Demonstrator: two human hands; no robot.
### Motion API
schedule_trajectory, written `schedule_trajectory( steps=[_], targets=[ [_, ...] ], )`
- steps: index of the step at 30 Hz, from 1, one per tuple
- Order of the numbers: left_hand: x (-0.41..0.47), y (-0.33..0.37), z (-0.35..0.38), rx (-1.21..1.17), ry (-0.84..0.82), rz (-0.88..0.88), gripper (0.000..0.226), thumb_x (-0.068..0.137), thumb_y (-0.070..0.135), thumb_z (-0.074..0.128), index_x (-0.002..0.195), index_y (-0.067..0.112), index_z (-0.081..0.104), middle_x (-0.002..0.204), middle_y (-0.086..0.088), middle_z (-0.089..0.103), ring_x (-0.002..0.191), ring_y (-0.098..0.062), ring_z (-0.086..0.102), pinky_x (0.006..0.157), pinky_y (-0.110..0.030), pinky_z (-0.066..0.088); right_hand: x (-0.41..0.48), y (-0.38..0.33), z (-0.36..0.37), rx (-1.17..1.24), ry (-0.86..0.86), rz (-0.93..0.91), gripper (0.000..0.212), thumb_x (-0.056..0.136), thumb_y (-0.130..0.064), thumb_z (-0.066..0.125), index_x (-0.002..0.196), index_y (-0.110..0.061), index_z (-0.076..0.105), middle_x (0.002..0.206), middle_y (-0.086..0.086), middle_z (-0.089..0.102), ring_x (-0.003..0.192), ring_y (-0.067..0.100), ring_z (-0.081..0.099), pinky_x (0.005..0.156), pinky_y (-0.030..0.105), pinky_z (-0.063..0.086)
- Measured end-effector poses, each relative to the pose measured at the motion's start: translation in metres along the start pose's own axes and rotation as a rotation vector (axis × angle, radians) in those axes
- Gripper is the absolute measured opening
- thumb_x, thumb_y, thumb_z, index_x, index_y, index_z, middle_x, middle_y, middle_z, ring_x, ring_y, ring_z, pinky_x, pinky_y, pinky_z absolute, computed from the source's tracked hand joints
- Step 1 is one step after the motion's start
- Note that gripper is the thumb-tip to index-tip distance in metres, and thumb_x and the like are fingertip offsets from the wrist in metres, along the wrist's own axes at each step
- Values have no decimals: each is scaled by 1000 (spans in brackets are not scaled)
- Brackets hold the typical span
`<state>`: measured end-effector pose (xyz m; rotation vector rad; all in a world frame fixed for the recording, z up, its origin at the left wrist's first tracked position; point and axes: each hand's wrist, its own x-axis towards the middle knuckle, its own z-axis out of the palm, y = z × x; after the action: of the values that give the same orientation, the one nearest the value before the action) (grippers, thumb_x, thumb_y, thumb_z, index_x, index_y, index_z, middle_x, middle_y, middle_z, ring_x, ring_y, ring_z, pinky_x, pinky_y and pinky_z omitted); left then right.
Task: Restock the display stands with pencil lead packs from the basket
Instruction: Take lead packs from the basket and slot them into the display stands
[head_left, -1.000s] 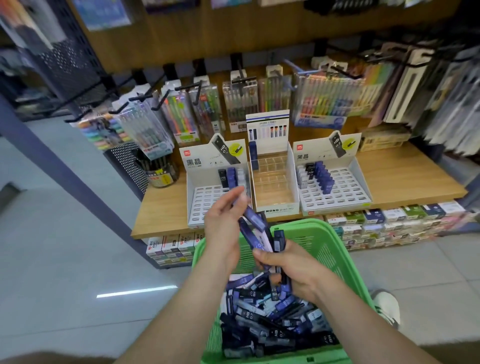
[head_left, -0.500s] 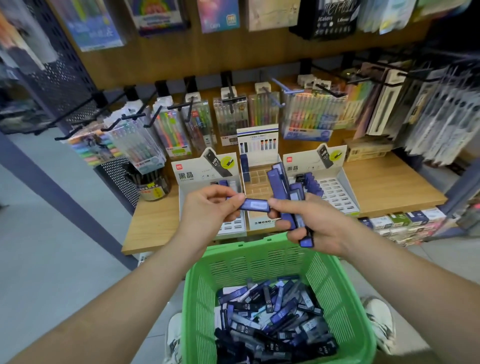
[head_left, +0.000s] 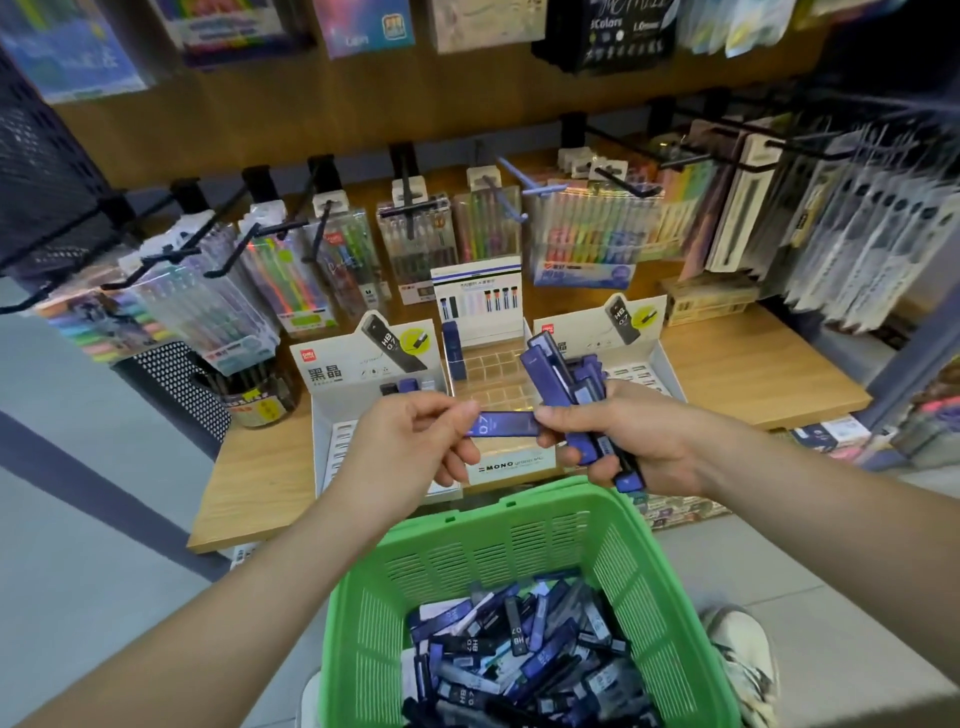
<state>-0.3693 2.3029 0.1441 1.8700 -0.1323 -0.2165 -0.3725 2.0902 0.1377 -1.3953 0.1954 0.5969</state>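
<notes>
A green basket (head_left: 498, 535) in front of me holds a heap of blue and black pencil lead packs (head_left: 519, 660). My right hand (head_left: 639, 441) grips a bundle of several blue lead packs (head_left: 566, 384) over the middle display stand. My left hand (head_left: 405, 447) pinches one blue pack marked 0.7 (head_left: 504, 425), held level between both hands; its right end touches my right thumb. Three stands sit on the wooden shelf: a left white stand (head_left: 332, 447), a middle clear MONO stand (head_left: 498, 364) and a right white stand (head_left: 665, 369), partly hidden by my hands.
Pen and highlighter packs (head_left: 415, 244) hang on black hooks behind the stands. A black mesh holder (head_left: 176, 384) and a jar (head_left: 254, 400) stand at the shelf's left. Small boxes (head_left: 826, 434) line the lower ledge. My shoe (head_left: 743, 660) is beside the basket.
Both hands rose from the basket to the stands with packs in them. The left hand now pinches a single pack pulled level from the right hand's bundle. Since half a second ago, little moved.
</notes>
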Motion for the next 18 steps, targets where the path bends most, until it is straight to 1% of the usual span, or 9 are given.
schedule_trajectory(
  steps=[2, 4, 6, 9, 10, 12, 14, 16, 18],
  targets=[
    [7, -3, 1, -42, -32, -39, 16, 96, 17, 53, 95, 7, 66, 60, -4, 66, 49, -10, 56, 46, -17, 45, 4, -1, -2, -24, 30, -16, 12, 89, -12, 69, 98, -5, 65, 84, 9, 68, 54, 12, 50, 34, 16, 29],
    [12, -6, 3, -102, -71, -72, 15, 98, 12, 50, 102, 6, 64, 64, -4, 67, 53, -10, 57, 50, -18, 46, 6, -3, -5, -52, 45, -30, 9, 90, -11, 68, 97, -6, 65, 85, 10, 71, 53, 11, 50, 35, 16, 30],
    [17, -8, 4, -148, -71, -89, 12, 97, 7, 51, 102, 7, 61, 67, -7, 69, 56, -13, 61, 52, -19, 49, 9, -4, -7, -87, 53, -26, 11, 91, -11, 67, 99, -5, 63, 85, 10, 73, 52, 11, 48, 36, 17, 30],
    [24, -12, 3, -129, -11, -95, 8, 92, 6, 58, 95, 9, 64, 72, -10, 71, 62, -15, 67, 56, -19, 52, 15, 0, -9, -170, 87, 33, 33, 90, -18, 70, 112, 1, 57, 84, 8, 74, 49, 11, 46, 36, 18, 28],
    [27, -13, 1, -115, 15, -92, 9, 91, 5, 60, 92, 11, 67, 73, -10, 71, 64, -15, 67, 58, -18, 53, 16, 2, -10, -187, 94, 52, 34, 90, -21, 70, 114, 1, 57, 81, 7, 74, 47, 10, 46, 35, 18, 28],
    [35, -15, -3, -101, 77, -71, 16, 89, 0, 61, 87, 13, 71, 73, -8, 71, 64, -14, 66, 60, -17, 53, 19, 3, -12, -182, 119, 84, 30, 92, -22, 68, 113, -5, 56, 76, 6, 72, 44, 10, 47, 35, 17, 27],
    [44, -17, -10, -85, 141, -62, 20, 88, -5, 60, 87, 12, 72, 75, -6, 71, 65, -13, 64, 64, -17, 55, 24, 0, -16, -137, 162, 97, 21, 93, -20, 64, 108, -12, 53, 75, 7, 69, 45, 12, 48, 35, 18, 26],
    [55, -18, -17, -54, 205, -66, 22, 88, -6, 60, 88, 13, 73, 79, -8, 72, 66, -13, 66, 65, -17, 55, 29, -3, -19, -75, 192, 95, 14, 93, -17, 63, 102, -14, 53, 74, 7, 64, 46, 14, 51, 34, 18, 28],
    [68, -19, -27, -25, 273, -73, 21, 87, -5, 63, 86, 14, 71, 79, -10, 72, 63, -12, 67, 62, -18, 54, 34, -6, -20, -22, 201, 84, 13, 92, -15, 65, 101, -12, 55, 70, 6, 63, 48, 14, 57, 34, 18, 33]
  ],
)
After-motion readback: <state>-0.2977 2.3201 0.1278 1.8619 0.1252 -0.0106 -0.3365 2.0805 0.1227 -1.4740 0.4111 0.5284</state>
